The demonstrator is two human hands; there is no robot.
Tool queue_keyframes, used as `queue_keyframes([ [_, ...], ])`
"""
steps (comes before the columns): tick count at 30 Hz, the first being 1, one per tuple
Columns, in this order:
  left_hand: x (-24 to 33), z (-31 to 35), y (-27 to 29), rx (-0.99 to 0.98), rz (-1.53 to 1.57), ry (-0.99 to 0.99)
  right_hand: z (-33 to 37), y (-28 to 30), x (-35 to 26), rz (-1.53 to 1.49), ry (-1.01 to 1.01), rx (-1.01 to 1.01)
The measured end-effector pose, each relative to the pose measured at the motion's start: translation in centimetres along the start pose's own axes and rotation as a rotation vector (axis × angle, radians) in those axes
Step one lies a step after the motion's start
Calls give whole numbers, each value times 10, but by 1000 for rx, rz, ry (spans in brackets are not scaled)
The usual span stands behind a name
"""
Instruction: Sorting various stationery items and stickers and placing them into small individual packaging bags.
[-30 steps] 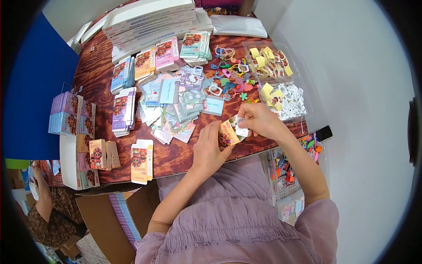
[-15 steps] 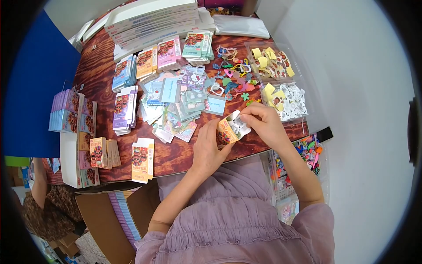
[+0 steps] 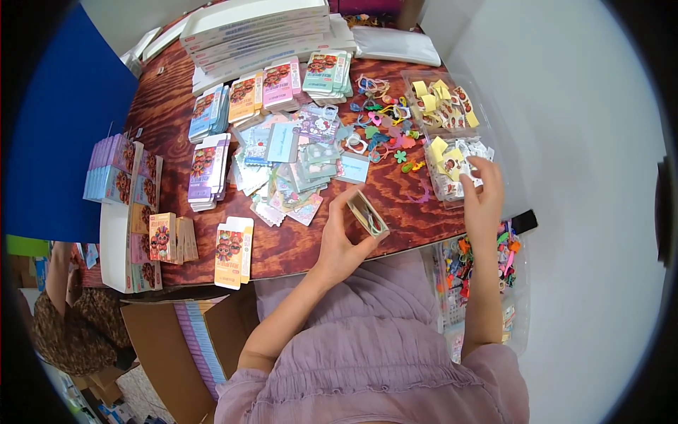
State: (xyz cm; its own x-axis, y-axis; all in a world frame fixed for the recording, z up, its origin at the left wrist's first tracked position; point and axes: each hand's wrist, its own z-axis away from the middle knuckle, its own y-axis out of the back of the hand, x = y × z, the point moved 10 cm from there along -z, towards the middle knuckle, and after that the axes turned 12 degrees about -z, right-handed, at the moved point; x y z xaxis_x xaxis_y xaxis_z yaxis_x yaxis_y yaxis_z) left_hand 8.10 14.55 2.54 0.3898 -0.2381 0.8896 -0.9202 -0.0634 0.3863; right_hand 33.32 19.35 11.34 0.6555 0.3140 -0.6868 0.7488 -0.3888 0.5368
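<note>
My left hand [image 3: 339, 246] is wrapped round a small open carton [image 3: 380, 206] near the table's front edge. The carton's open end faces up, and something pale lies inside, too shadowed to name. On the right, my right hand [image 3: 487, 201] reaches over the near part of a clear plastic tray [image 3: 443, 192], its thumb and fingertips apart at a heap of small white pieces [image 3: 480, 151]. Yellow slips [image 3: 439, 148] and small printed pieces lie on that heap. Colourful hair ties and charms [image 3: 381, 131] are spread beside the tray.
Flat printed cards [image 3: 304, 169] are heaped mid-table. Stacks of flat cartons [image 3: 208, 169] surround them. Filled cartons [image 3: 164, 237] and a display tray [image 3: 116, 244] stand left. White trays [image 3: 254, 25] are piled behind. A cardboard box [image 3: 159, 346] sits below; another person's arm [image 3: 58, 275] shows far left.
My right hand has left the carton and moved right to the tray of white pieces. My left hand still holds the carton, now tipped so its opening faces up.
</note>
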Motion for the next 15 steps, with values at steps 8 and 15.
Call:
queue_keyframes([
  [8, 16, 3, 7, 35, -162, -7, 72, -44, -93, -453, 94, -127],
  [15, 5, 24, 13, -23, -139, 59, 92, -77, -91, -504, 19, -332],
])
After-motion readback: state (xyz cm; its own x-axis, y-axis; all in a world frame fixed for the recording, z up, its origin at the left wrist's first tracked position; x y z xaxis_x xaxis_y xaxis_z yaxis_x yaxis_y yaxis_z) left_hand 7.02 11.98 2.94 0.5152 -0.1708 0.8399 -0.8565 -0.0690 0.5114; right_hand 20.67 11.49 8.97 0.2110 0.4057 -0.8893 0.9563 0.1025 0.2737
